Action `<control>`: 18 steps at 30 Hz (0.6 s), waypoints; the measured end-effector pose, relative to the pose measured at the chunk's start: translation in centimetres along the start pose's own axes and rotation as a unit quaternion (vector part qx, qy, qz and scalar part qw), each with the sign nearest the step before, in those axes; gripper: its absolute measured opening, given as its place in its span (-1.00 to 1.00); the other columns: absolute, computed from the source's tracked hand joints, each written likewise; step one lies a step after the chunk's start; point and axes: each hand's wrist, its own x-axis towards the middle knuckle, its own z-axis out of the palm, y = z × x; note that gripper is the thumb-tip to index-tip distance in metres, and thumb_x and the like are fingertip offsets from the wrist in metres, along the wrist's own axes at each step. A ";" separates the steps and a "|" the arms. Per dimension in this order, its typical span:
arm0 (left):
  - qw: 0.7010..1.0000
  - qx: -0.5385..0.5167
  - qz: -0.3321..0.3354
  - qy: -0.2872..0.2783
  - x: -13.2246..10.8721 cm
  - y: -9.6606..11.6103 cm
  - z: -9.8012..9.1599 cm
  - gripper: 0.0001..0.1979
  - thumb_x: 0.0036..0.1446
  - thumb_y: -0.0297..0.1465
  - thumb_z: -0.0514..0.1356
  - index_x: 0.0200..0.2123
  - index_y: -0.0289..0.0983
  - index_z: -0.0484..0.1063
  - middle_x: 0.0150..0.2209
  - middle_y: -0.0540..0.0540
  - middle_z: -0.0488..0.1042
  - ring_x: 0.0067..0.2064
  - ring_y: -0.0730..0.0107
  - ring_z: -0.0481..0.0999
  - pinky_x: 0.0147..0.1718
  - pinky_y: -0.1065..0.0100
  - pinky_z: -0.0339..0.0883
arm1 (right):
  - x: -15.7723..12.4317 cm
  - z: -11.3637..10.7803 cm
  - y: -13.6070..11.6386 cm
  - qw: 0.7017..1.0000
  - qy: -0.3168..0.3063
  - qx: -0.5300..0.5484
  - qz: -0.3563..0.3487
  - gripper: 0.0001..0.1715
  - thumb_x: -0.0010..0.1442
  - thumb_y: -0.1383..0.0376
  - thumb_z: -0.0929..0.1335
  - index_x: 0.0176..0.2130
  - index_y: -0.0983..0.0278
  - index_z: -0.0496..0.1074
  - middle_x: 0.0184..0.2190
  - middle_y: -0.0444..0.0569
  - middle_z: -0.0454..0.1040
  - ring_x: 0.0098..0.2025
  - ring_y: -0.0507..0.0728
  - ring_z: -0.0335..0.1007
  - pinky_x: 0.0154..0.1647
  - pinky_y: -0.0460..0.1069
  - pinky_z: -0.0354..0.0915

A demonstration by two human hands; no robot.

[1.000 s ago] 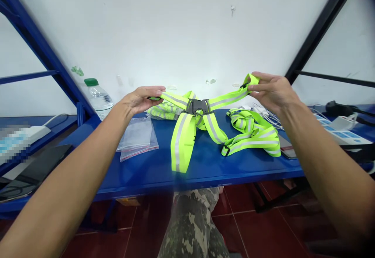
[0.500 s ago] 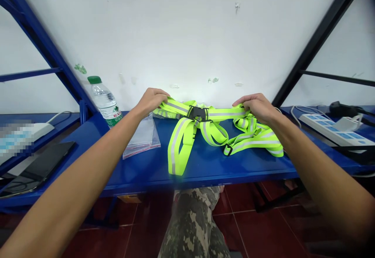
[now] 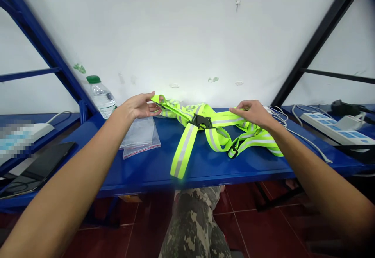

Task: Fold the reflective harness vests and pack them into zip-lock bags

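Observation:
A neon yellow reflective strap [image 3: 184, 148] with grey stripes lies in loops on the blue table, one loop reaching towards the front edge. Its black buckle [image 3: 202, 121] sits between my two hands. My left hand [image 3: 141, 106] holds the strap's left part at the thumb, palm turned partly up and the other fingers loosely spread behind it. With thumb and fingers my right hand [image 3: 249, 112] grips the band right of the buckle. A bunched part of the strap with a black slider [image 3: 233, 152] rests below my right hand.
Clear plastic zip bags [image 3: 140, 136] lie below my left hand. A water bottle with a green cap [image 3: 101, 96] stands behind at the left. A black phone [image 3: 38, 168] is at the far left. White cables and a power strip [image 3: 336, 129] are at the right.
My left hand has moved left and turned its palm up. The band between my hands has gone slack, and the buckle has shifted slightly right and down. White cable now shows behind my right hand.

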 end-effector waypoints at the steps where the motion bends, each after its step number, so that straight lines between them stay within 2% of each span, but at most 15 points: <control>1: 0.999 -0.028 0.007 -0.022 0.1 -0.1 -0.2 -0.88 0.29 -0.36 0.15 -0.25 -0.30 0.40 -0.39 -0.16 0.55 -0.34 0.27 0.58 -0.27 0.19 0.56 | 0.2 0.1 0.5 1.000 0.019 0.022 0.002 -0.43 -0.06 -0.18 0.47 -0.50 0.27 0.42 -0.53 -0.07 0.43 -0.48 0.04 0.27 -0.48 -0.05 0.13; 3: 0.995 -0.084 0.039 -0.047 0.2 -0.3 -0.5 -0.85 0.34 -0.37 0.09 -0.27 -0.30 0.39 -0.42 -0.10 0.53 -0.38 0.35 0.57 -0.27 0.26 0.55 | 0.6 0.3 1.3 0.994 0.036 0.098 0.019 -0.45 -0.15 -0.14 0.53 -0.49 0.25 0.41 -0.54 -0.09 0.42 -0.48 0.04 0.28 -0.50 -0.05 0.15; 4: 0.991 -0.112 0.059 -0.042 0.3 -0.4 -0.5 -0.85 0.35 -0.41 0.07 -0.28 -0.30 0.38 -0.43 -0.08 0.53 -0.40 0.39 0.57 -0.29 0.31 0.54 | 0.7 0.5 1.7 0.987 0.039 0.152 0.034 -0.45 -0.21 -0.10 0.56 -0.48 0.24 0.41 -0.53 -0.09 0.43 -0.48 0.05 0.31 -0.50 -0.05 0.18; 7: 0.985 -0.143 0.093 -0.024 0.3 -0.6 -0.3 -0.80 0.30 -0.60 0.01 -0.28 -0.32 0.39 -0.55 0.01 0.45 -0.49 0.49 0.52 -0.38 0.44 0.48 | 0.9 0.9 2.3 0.944 0.040 0.315 0.091 -0.40 -0.43 0.06 0.65 -0.47 0.23 0.38 -0.49 -0.09 0.45 -0.45 0.07 0.40 -0.50 -0.05 0.28; 9: 0.991 -0.092 0.079 -0.050 0.0 -0.7 -0.1 -0.81 0.25 -0.63 0.04 -0.32 -0.34 0.41 -0.68 0.08 0.27 -0.62 0.55 0.38 -0.51 0.50 0.38 | 1.0 1.0 2.6 0.919 0.046 0.375 0.117 -0.36 -0.52 0.14 0.67 -0.48 0.24 0.36 -0.50 -0.12 0.43 -0.49 0.03 0.36 -0.54 -0.08 0.27; 11: 0.994 0.012 0.066 -0.088 -0.5 -0.8 0.1 -0.90 0.20 -0.55 0.16 -0.38 -0.34 0.42 -0.72 0.13 0.15 -0.71 0.62 0.18 -0.65 0.55 0.19 | 1.2 0.9 2.7 0.912 0.048 0.391 0.113 -0.37 -0.52 0.16 0.67 -0.48 0.25 0.37 -0.51 -0.15 0.40 -0.55 -0.04 0.27 -0.59 -0.10 0.21; 13: 0.979 0.150 0.081 -0.116 -1.5 -0.6 0.6 -0.91 0.10 -0.45 0.31 -0.35 -0.32 0.46 -0.65 0.08 0.27 -0.69 0.64 0.17 -0.68 0.56 0.09 | 1.3 0.5 2.5 0.929 0.028 0.360 0.084 -0.42 -0.43 0.10 0.65 -0.47 0.26 0.40 -0.48 -0.13 0.43 -0.56 -0.06 0.21 -0.61 -0.10 0.16; 15: 0.927 0.327 0.117 -0.142 -2.5 -0.2 1.2 -0.70 -0.06 -0.39 0.43 -0.21 -0.28 0.52 -0.42 -0.04 0.50 -0.51 0.52 0.41 -0.55 0.54 0.24 | 1.3 -0.2 2.0 0.964 -0.019 0.261 0.038 -0.49 -0.28 0.01 0.61 -0.43 0.25 0.49 -0.38 -0.06 0.50 -0.49 0.00 0.30 -0.54 -0.07 0.21; 16: 0.885 0.419 0.135 -0.152 -3.1 0.0 1.6 -0.59 -0.14 -0.38 0.47 -0.15 -0.25 0.54 -0.25 -0.09 0.56 -0.33 0.41 0.51 -0.42 0.50 0.33 | 1.3 -0.6 1.7 0.980 -0.050 0.194 0.011 -0.51 -0.22 -0.03 0.58 -0.40 0.25 0.53 -0.31 -0.02 0.53 -0.40 0.06 0.37 -0.46 -0.04 0.27; 18: 0.778 0.589 0.154 -0.158 -3.9 0.3 2.2 -0.41 -0.29 -0.35 0.53 -0.08 -0.22 0.55 0.05 -0.13 0.52 0.00 0.19 0.49 -0.14 0.38 0.38 | 1.1 -1.3 1.0 0.990 -0.125 0.057 -0.042 -0.48 -0.16 -0.08 0.55 -0.31 0.23 0.61 -0.15 0.03 0.56 -0.18 0.19 0.45 -0.24 0.03 0.35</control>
